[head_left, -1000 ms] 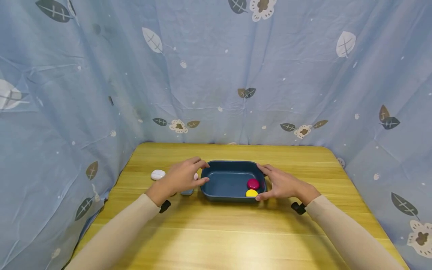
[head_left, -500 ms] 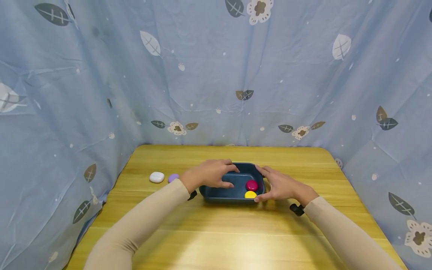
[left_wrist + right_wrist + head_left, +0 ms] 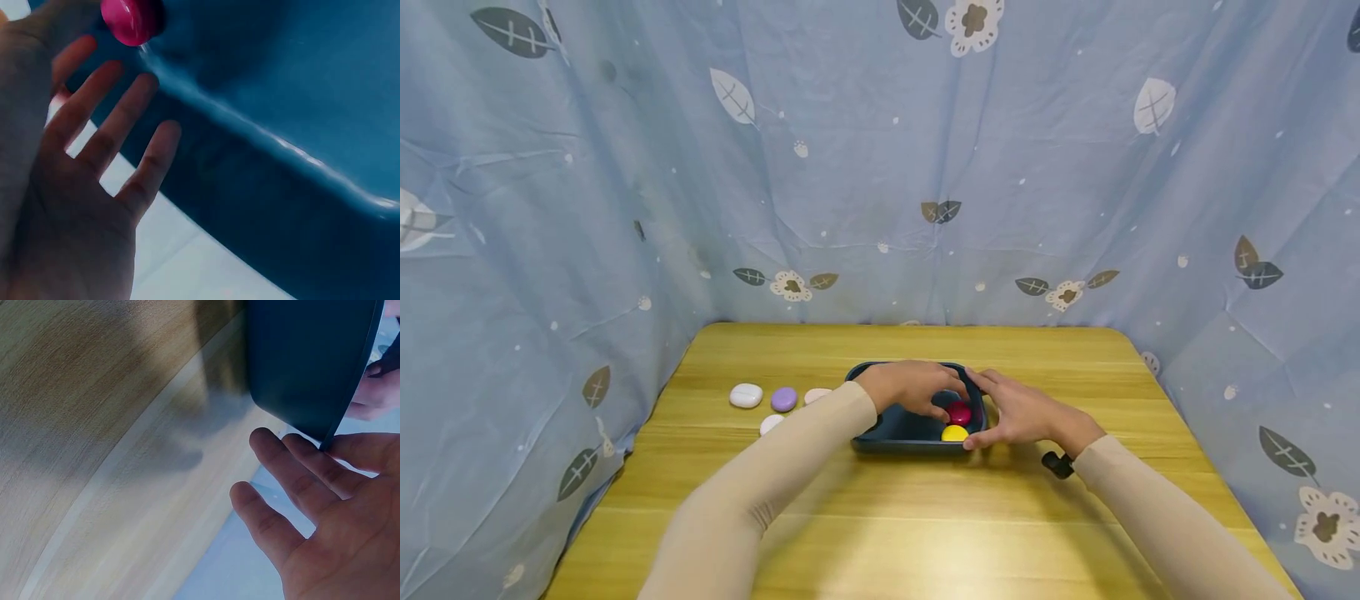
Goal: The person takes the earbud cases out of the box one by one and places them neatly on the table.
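Note:
A dark blue rectangular dish [image 3: 910,447] sits on the wooden table. In it, at the right end, lie a glossy magenta round piece [image 3: 958,412] and a yellow one [image 3: 955,433]. My left hand [image 3: 917,385] reaches over the dish, thumb and index finger right at the magenta piece. The left wrist view shows the other fingers [image 3: 159,147] straight and spread along the dish's inner wall. My right hand [image 3: 1022,408] spans the dish's right end, thumb at the near corner and index finger at the far one. Its remaining fingers [image 3: 269,515] extend outside the wall.
Left of the dish lie a white rounded piece [image 3: 746,396], a purple one [image 3: 784,399], a pale pink one [image 3: 817,395] and another whitish one [image 3: 772,424]. My left sleeve [image 3: 790,467] covers part of that area. A patterned blue curtain [image 3: 850,167] surrounds the table.
My left hand has moved right, from the dish's left end across to the magenta piece, uncovering pieces on the table. The right hand has stayed at the dish's right end.

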`<action>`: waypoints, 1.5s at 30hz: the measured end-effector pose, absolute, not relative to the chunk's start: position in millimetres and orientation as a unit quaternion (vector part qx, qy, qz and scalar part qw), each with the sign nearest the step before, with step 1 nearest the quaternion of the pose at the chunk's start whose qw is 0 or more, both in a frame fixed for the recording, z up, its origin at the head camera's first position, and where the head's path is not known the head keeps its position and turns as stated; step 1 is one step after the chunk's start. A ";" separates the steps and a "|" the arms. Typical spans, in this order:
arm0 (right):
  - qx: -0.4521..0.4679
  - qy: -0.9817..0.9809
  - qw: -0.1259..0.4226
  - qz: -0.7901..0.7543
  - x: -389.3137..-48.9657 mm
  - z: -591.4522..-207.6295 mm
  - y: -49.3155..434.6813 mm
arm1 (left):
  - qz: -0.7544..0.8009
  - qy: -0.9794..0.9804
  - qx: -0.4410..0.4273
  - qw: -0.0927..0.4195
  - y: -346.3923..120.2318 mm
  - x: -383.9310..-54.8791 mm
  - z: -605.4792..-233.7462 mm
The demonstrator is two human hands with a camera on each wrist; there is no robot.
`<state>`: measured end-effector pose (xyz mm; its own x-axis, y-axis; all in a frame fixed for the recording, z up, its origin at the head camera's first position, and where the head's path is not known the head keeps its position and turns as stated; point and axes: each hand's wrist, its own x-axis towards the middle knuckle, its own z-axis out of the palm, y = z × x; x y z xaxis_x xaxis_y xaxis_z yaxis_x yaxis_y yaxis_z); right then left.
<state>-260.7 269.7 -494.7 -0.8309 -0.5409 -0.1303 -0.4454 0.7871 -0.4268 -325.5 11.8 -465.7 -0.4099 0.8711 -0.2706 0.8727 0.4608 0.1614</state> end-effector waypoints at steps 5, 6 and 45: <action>-0.263 0.936 0.129 -0.196 -260.3 -497.2 268.6 | -0.017 0.823 0.539 0.179 22.2 -330.6 -471.1; -0.264 0.935 0.129 -0.196 -260.9 -497.8 268.4 | -0.016 0.823 0.539 0.180 23.0 -331.8 -472.6; -0.255 0.941 0.116 -0.189 -261.4 -498.1 268.8 | 0.020 0.873 0.480 0.089 -8.2 -303.6 -461.8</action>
